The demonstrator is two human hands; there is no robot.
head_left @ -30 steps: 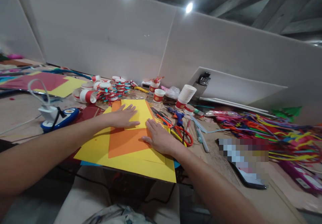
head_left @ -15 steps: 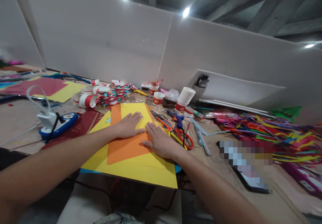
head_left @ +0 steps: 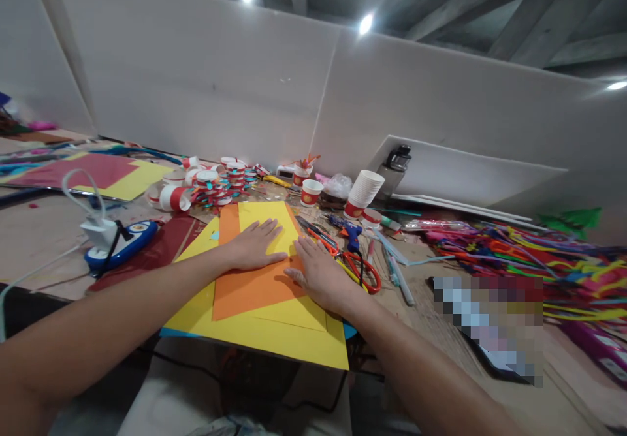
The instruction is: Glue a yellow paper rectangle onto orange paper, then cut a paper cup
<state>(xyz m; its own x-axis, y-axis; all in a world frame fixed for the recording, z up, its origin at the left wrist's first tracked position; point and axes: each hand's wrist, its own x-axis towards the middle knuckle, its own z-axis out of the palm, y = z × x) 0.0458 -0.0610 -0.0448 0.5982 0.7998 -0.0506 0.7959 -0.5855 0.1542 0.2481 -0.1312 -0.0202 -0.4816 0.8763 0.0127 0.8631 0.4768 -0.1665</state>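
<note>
- Large yellow paper sheet [head_left: 274,340] is lying under the orange paper sheet [head_left: 249,292].
- Your right hand [head_left: 321,273], open, gripping nothing, is resting at orange edge.
- Your left hand [head_left: 255,245], equally open, empty, is lying across smaller yellow paper [head_left: 260,211]; better be pressing evenly.

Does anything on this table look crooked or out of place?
Mildly, yes. The flat orange paper sheet lies crooked on the large yellow paper sheet, their front edges slanting opposite ways. Farther back, a red-and-white paper cylinder lies on its side, unlike the upright red paper cup.
</note>
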